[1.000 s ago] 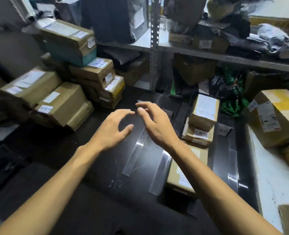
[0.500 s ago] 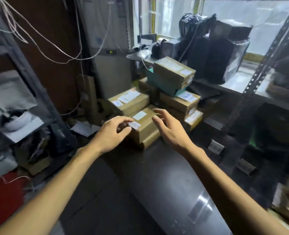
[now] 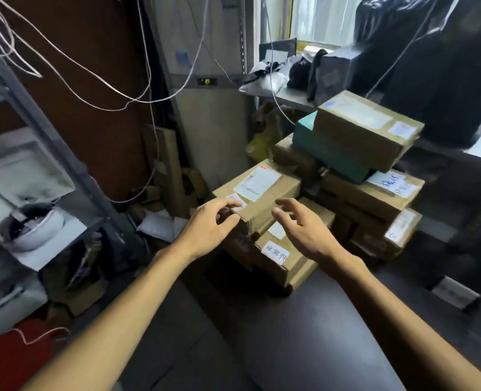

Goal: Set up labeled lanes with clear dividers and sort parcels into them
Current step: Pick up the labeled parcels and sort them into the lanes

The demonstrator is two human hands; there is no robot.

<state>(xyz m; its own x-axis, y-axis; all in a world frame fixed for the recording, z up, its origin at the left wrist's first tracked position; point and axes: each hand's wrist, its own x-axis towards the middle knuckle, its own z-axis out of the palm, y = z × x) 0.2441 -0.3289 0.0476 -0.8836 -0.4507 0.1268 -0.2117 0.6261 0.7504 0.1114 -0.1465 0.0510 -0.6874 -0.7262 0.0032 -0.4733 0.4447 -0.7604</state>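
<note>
A pile of brown cardboard parcels stands at the far left end of the dark table [image 3: 304,340]. My left hand [image 3: 209,225] pinches the near corner of a parcel with a white shipping label [image 3: 267,187], fingers on top and thumb on its side. My right hand [image 3: 304,230] hovers open, fingers spread, just over a lower parcel with a handwritten label [image 3: 278,259]. Behind them a taller stack holds a teal box [image 3: 326,153] under a long brown box [image 3: 366,128].
A metal shelf [image 3: 50,170] with a white bowl stands at the left. Loose cables [image 3: 98,77] hang overhead. Black bagged parcels [image 3: 431,66] fill the shelf at the back right. Flattened cardboard leans against the wall behind the pile. A small pale strip [image 3: 455,296] lies on the table's right.
My view has swung left from the taped lanes to the parcel pile. My left hand moved from the lower parcel's label up to the upper parcel's corner; my right hand hovers closer.
</note>
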